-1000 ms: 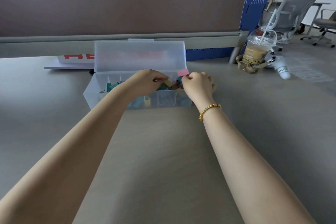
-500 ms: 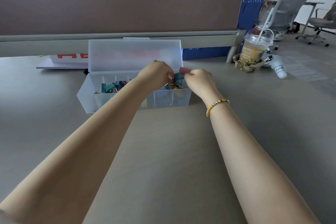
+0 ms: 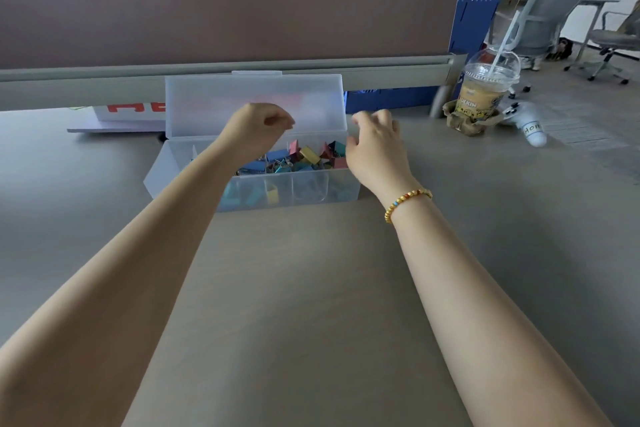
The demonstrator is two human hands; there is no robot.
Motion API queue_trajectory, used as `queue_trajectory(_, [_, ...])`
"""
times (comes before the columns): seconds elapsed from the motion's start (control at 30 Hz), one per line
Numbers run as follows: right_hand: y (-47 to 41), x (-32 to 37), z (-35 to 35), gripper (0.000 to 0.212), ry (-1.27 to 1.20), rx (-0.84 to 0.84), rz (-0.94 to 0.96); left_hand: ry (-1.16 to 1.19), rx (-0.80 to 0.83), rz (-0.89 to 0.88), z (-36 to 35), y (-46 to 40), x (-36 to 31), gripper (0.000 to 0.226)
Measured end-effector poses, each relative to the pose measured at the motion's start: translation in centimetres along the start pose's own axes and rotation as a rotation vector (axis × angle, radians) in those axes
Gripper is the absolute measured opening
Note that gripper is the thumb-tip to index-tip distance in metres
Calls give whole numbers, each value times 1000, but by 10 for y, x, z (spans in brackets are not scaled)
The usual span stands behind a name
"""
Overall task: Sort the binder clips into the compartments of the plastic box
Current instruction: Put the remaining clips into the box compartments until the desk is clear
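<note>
The frosted translucent plastic box (image 3: 252, 191) sits on the matte grey table (image 3: 311, 288), lid upright, glossy coloured binder clips (image 3: 304, 158) heaped inside. My left hand (image 3: 254, 132) has lifted, fingers curled, empty. My right hand (image 3: 375, 146), loosely curled, has released the pink clip.

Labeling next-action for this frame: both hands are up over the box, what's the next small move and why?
Probably lower the right hand to pinch a clip from the mixed binder clips heaped at the plastic box right end; neither it nor the left hand visibly holds one.
</note>
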State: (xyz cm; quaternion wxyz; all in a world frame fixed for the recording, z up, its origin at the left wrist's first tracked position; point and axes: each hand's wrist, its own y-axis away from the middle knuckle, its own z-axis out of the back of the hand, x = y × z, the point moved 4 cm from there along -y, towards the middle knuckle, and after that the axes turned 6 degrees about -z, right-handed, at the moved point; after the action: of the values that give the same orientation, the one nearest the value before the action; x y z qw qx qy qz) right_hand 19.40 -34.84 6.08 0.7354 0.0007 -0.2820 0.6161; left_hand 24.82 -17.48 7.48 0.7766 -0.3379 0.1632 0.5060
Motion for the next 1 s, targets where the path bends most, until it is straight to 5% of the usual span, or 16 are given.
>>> queue_trajectory(0.13, [2, -5, -27, 54, -216, 294, -156, -44, -84, 31, 15, 13, 15, 29])
queue_trajectory(0.27, [3, -7, -40, 54, -348, 326, -280, -54, -130, 88, 25, 36, 30, 29])
queue_trajectory(0.47, [6, 5, -40, 57, -353, 380, -219, -91, -101, 48, 34, 79, 36, 28])
queue_trajectory(0.73, [31, 30, -45, 51, -383, 457, -165, -109, -572, 240, 98, 122, 58, 35])
queue_trajectory(0.8, [32, 33, -44, 25, -374, 426, -150, -99, -541, 394, 105, 121, 75, 41])
queue_trajectory(1.0, [23, 50, -41, 38, -428, 344, -180, 127, -408, 625, 102, 105, 97, 48])
